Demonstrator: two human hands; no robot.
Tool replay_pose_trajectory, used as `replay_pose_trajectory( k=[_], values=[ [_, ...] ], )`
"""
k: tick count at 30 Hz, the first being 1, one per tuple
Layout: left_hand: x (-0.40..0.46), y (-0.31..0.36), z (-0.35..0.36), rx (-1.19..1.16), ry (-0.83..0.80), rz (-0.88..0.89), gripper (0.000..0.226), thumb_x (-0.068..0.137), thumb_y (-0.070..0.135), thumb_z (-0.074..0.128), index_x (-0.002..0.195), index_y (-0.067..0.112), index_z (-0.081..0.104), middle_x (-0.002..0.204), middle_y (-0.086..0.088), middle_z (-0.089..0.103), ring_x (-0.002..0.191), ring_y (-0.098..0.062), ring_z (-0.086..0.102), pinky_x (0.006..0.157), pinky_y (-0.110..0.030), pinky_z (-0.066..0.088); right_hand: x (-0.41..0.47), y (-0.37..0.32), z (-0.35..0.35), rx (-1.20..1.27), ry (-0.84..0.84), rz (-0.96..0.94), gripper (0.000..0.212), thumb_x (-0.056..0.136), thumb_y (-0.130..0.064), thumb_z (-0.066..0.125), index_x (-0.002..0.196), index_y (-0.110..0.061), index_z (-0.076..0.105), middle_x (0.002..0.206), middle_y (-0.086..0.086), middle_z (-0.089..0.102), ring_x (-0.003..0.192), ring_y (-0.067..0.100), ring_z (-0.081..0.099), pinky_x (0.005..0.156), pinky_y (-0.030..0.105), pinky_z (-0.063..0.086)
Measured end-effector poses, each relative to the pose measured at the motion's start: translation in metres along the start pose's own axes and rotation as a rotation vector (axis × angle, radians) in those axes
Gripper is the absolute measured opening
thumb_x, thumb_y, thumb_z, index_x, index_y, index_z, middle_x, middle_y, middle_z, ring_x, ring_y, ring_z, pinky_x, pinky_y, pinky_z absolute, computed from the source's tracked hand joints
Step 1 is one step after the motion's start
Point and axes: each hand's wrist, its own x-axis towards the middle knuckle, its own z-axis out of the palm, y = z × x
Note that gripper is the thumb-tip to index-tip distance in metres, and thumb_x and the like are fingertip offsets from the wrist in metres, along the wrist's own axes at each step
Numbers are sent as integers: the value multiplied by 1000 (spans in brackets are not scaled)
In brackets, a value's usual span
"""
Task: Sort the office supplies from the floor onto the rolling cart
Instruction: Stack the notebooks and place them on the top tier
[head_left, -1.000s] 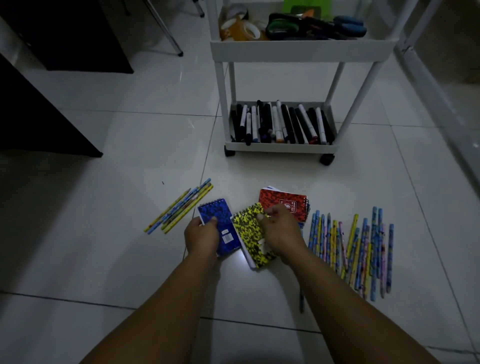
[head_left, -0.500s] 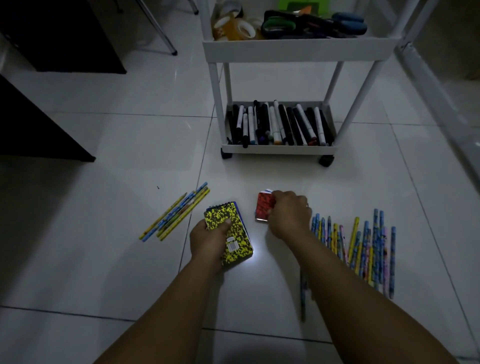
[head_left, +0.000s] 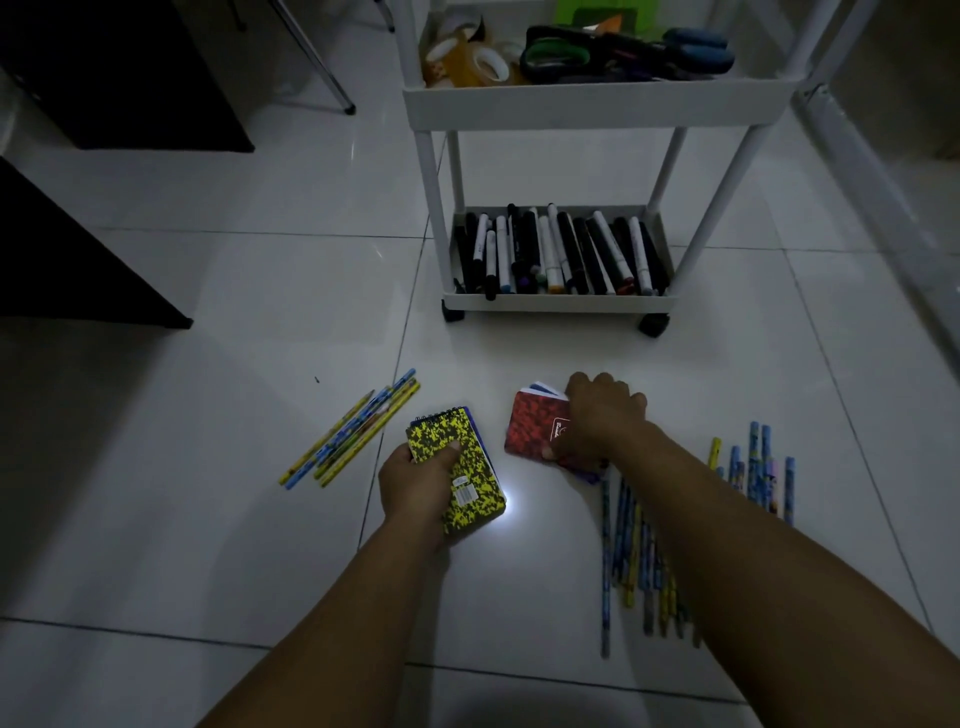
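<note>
My left hand (head_left: 413, 480) holds a yellow speckled spiral notepad (head_left: 460, 470), stacked on a blue one whose edge shows behind it, just above the floor. My right hand (head_left: 597, 415) grips a red speckled notepad (head_left: 532, 426) lying on the tiles, with more pads partly hidden under it. A small bunch of yellow and blue pencils (head_left: 353, 428) lies to the left. A larger spread of pencils (head_left: 644, 545) lies to the right, partly hidden by my right arm. The white rolling cart (head_left: 571, 109) stands beyond.
The cart's bottom tray (head_left: 561, 302) holds several black and white markers. Its upper tray holds tape rolls (head_left: 467, 60) and scissors (head_left: 597, 52). Dark furniture (head_left: 67, 244) stands at the left, a chair leg (head_left: 322, 67) behind it, and a white frame (head_left: 883, 171) at the right.
The yellow notepad has been stacked onto the blue one in my left hand. My right hand moved to the red notepad and closed on it.
</note>
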Motion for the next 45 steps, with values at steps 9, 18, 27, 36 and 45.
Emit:
replay_pose_trajectory(
  k=[9,18,27,36,45],
  values=[
    [-1,25,7,-50,3,-7,8,82,13,74,90,13,72,84,-8,76,72,-29,74,68,-55,59,-4,2,-21,367,-67,-5,41,91,-42,61,118,-13,51,109,9,62,90,23,56,72,31,42],
    [-47,123,35,-54,-71,31,9,92,13,61,90,13,70,76,-5,75,65,-25,73,55,-42,58,-53,-4,-82,1173,264,207,15,97,-31,55,98,-18,64,91,-1,69,79,14,66,64,26,50],
    [-216,270,16,48,-76,-16,8,92,16,63,96,14,69,90,-11,74,79,-30,72,63,-45,60,-181,-13,-266,1202,253,254,19,98,-33,54,104,-19,66,91,0,71,82,18,68,76,36,56],
    [-388,451,14,37,-55,-57,7,92,17,64,96,14,68,87,-11,74,77,-32,72,67,-50,60,-306,-16,-480,1229,240,277,18,97,-37,54,93,-23,65,85,-1,72,77,19,69,73,41,58],
    [-485,555,28,-45,22,-44,5,92,13,62,92,14,67,91,-14,72,80,-34,70,67,-50,59,-362,-6,-597,1240,189,246,21,98,-37,53,93,-23,67,82,-4,72,74,14,69,61,27,51]
  ],
)
